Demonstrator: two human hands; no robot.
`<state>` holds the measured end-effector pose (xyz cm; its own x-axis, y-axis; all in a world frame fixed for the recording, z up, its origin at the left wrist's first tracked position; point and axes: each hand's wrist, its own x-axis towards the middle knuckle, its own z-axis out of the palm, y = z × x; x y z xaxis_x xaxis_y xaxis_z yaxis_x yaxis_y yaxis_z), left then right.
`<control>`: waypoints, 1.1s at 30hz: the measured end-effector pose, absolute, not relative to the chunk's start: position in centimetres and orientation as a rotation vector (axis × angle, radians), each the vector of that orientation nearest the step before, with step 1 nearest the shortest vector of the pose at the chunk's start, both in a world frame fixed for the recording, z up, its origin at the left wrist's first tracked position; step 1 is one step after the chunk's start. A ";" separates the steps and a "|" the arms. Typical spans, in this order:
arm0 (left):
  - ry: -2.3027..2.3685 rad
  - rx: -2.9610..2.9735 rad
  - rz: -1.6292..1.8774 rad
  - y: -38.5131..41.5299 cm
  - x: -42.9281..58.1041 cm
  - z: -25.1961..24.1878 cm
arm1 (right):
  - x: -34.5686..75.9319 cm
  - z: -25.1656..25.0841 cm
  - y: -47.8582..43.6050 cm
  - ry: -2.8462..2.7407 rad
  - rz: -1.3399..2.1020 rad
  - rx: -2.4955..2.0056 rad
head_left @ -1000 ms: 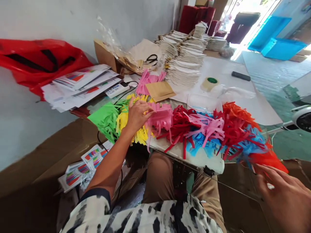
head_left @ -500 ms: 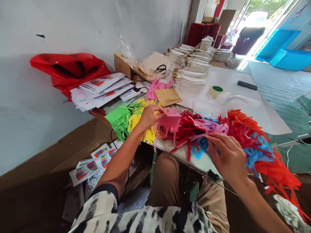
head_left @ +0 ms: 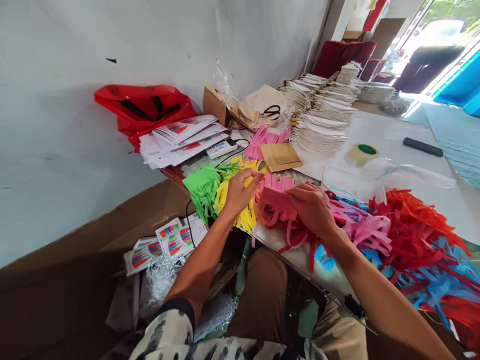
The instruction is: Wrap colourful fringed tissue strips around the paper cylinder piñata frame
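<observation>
Between my two hands is a pink fringed tissue-paper piece [head_left: 276, 196], its cut strips hanging over the table's front edge. My left hand [head_left: 243, 189] pinches it at its left end, with thumb and fingertips together. At its right end my right hand [head_left: 313, 206] grips the paper between thumb and fingers. Green fringed paper [head_left: 204, 187] and yellow fringed paper [head_left: 222, 196] lie left of and under my left hand. To the right of my right hand are loose pink strips [head_left: 369, 227] and a heap of red strips [head_left: 408, 240] mixed with blue ones.
A brown envelope [head_left: 280, 157] lies just behind the pink paper. Farther back are stacks of white paper bundles [head_left: 318, 127], scissors [head_left: 272, 111], a tape roll [head_left: 363, 153], a plastic tub [head_left: 352, 182] and a black phone-like object [head_left: 423, 147]. A red bag [head_left: 150, 107] leans at the wall.
My right hand has moved left from the loose pink strips and taken hold of the right end of the pink fringed paper. The view has turned a little to the left.
</observation>
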<state>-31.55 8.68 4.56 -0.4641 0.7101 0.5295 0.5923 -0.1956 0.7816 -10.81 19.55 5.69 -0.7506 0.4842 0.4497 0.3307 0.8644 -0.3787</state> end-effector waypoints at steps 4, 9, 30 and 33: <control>2.001 1.452 1.784 7.5 -30.7 3.4 | -10.6 5.9 19.2 -2.439 0.422 -0.631; 1.793 1.397 1.831 7.1 -30.1 3.0 | -10.9 5.7 18.9 -2.406 0.430 -0.621; 2.319 1.909 1.260 7.7 -31.3 0.1 | -6.7 17.5 18.9 -1.661 0.296 -0.667; 2.371 1.888 1.429 6.9 -29.8 2.2 | -3.4 18.6 16.1 -1.673 0.205 -0.767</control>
<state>-29.78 6.94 2.24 -0.3501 0.7000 0.6224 0.8773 0.0122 0.4798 -3.39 16.10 18.60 -0.0586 0.5846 0.8092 0.3715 0.7651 -0.5259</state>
